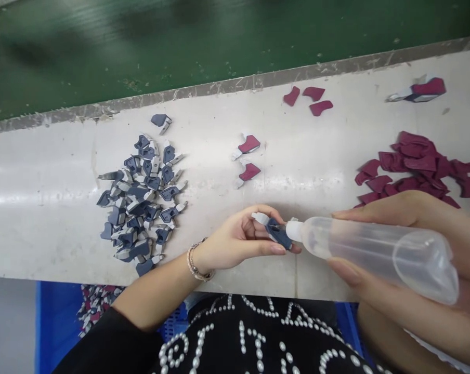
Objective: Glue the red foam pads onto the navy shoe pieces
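Observation:
Between the thumb and fingers of my left hand (pixel 235 236) is a small blue-grey part (pixel 278 234) with a light grey end. My right hand (pixel 414 259) is wrapped round a translucent squeeze bottle (pixel 375 254), which lies nearly level. Its white cap and thin tip point left, and the tip meets the recess of the blue-grey part. Above my left hand, two assembled pieces with maroon faces (pixel 250 171) lie on the white table (pixel 207 156).
On the left is a heap of blue-grey parts (pixel 137 192). Maroon pieces (pixel 418 156) are piled at right, with a few loose ones (pixel 314 93) farther back. One assembled piece (pixel 429 89) lies at the back right. A blue crate (pixel 55 322) stands below the front edge.

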Demonstrator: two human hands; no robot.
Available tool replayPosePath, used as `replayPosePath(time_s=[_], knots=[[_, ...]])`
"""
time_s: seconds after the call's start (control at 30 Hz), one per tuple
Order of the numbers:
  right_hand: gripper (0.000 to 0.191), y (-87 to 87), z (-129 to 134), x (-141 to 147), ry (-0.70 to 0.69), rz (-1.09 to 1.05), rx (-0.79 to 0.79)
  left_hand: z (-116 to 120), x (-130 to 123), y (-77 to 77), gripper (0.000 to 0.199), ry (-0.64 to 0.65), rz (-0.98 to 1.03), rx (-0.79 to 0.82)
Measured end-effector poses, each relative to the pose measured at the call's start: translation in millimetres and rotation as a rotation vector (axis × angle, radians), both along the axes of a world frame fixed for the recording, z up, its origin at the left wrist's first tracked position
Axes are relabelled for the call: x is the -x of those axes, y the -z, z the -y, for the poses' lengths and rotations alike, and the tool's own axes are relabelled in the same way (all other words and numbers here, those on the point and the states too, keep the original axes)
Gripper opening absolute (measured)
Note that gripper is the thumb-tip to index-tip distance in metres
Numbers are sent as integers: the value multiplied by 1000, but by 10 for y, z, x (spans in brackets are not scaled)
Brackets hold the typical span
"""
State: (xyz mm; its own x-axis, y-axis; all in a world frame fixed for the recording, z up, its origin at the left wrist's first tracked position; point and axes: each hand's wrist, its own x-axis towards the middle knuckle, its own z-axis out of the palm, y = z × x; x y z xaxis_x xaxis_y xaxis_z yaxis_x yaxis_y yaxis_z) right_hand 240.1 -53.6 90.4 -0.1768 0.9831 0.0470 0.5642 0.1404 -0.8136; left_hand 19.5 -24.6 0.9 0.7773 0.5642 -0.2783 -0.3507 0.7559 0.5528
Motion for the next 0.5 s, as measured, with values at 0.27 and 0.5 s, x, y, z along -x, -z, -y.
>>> replayPosePath(time_s=[0.27,0.5], knots=[[20,21,7,-3,43,89,-37,-2,-4,-13,31,-6,-89,11],[16,7,-4,-13,-46,2,2,-10,5,2,32,13,-117,-12]])
